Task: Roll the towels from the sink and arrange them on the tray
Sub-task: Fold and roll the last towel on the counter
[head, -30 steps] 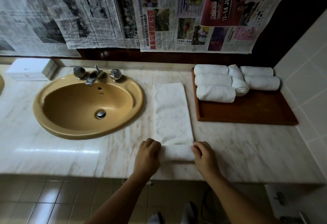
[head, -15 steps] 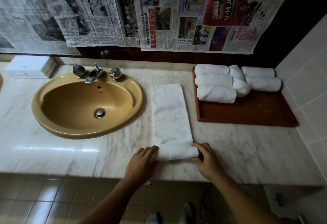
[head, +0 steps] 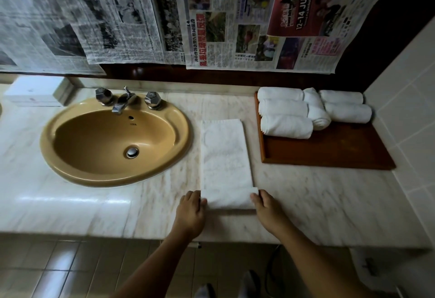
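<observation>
Over the head camera I watch both hands at work at the near edge of the marble counter point(head: 329, 206). The left hand point(head: 191, 211) and the right hand point(head: 268, 208) sit knuckles up, fingers curled around the two ends of the roll started at the near end of a white towel point(head: 224, 156).

That short roll lies crosswise, its axis running from one hand to the other. The unrolled part of the towel lies flat on the counter, its long axis pointing straight away from the hands toward the back wall.

Beyond the right hand and off to its right, a dark wooden tray point(head: 334, 154) rests on the counter, apart from the towel. Six rolled towels point(head: 286, 126) fill its far end: three lie side by side on the left and two on the right, all crosswise. One between them point(head: 317, 115) points its end back toward the hands.

Beyond the left hand and to its left, a mustard-yellow sink point(head: 70, 163) is set in the counter, with a chrome tap point(head: 122, 103) at its far rim. Farther left is a white box point(head: 33, 90). Sheets of newspaper point(head: 211, 15) hang across the wall behind.
</observation>
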